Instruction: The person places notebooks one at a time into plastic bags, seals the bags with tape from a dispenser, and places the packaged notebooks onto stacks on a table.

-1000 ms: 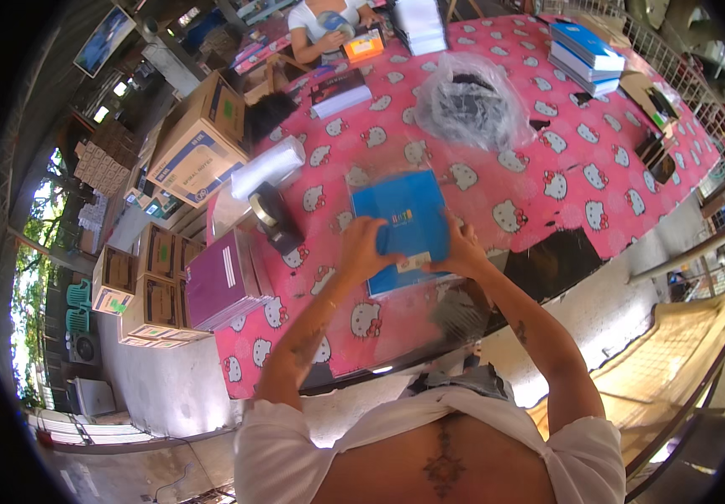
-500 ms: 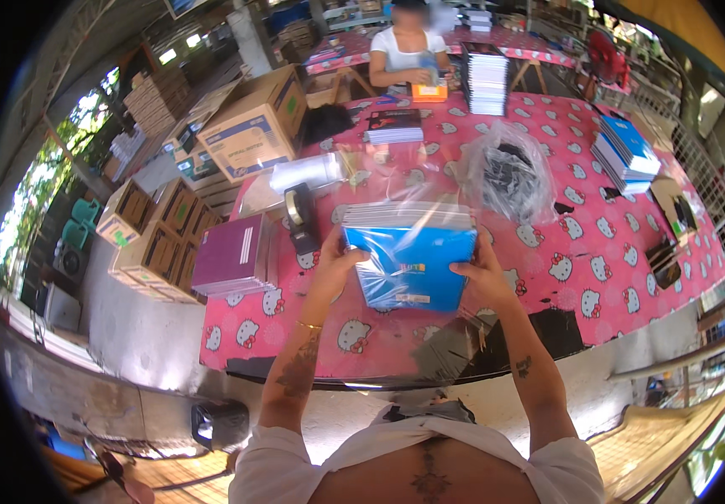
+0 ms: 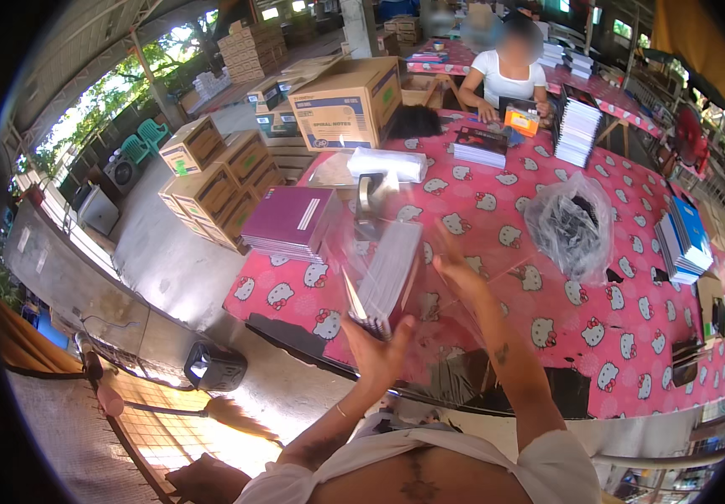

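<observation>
My left hand (image 3: 377,349) grips the near end of a stack of notebooks (image 3: 387,273) wrapped in a clear plastic bag (image 3: 429,252); the stack is turned edge-on, its white page edges facing up. My right hand (image 3: 456,269) is spread open against the right side of the bag, fingers apart. Both hands hover over the near edge of a table with a pink cartoon-cat cloth (image 3: 505,210).
A purple notebook stack (image 3: 288,220) and a tape dispenser (image 3: 370,195) lie at the table's left. A plastic bag of dark items (image 3: 571,220), blue books (image 3: 682,239) and white stacks (image 3: 577,126) sit farther right. A person (image 3: 507,71) works at the far end. Cardboard boxes (image 3: 347,101) stand left.
The blue-covered stack in its bag has been turned from flat, cover facing me, to edge-on. My view has swung left, and my right hand has opened against the bag.
</observation>
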Demonstrator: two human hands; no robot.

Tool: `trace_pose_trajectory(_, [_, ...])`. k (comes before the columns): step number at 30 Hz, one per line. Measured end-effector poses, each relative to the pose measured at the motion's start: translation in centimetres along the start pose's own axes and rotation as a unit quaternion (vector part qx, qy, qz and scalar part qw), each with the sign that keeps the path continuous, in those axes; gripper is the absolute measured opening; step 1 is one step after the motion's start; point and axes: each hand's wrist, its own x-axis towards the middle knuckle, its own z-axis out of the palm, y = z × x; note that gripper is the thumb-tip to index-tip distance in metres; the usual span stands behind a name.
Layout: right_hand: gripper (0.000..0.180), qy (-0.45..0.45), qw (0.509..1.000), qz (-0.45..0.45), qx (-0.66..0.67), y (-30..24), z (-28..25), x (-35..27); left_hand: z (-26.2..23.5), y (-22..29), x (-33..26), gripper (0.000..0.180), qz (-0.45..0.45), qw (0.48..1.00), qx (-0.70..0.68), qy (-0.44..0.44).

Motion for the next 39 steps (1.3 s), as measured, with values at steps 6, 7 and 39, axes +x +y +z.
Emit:
trace_pose_trajectory(6, [0.086,-0.064,0.978,0.028,0.198,6.7,-3.0,1.6,-1.7,-3.2,8.9,0.067,0.046,0.974,-0.178,-0.130])
trace_pose_trajectory(7, [0.087,-0.005,0.988,0.002,0.154,5.0,-2.4,-0.2,-2.4,-3.4,10.7,0.070,0.018,0.949,-0.236,-0.208])
trace_pose_trajectory(39, [0.050,0.006,0.770,-0.102,-0.630,-17.0,8.1,2.1,4.7,-13.2,27.1,0.016,0.067,0.881,-0.265,-0.387])
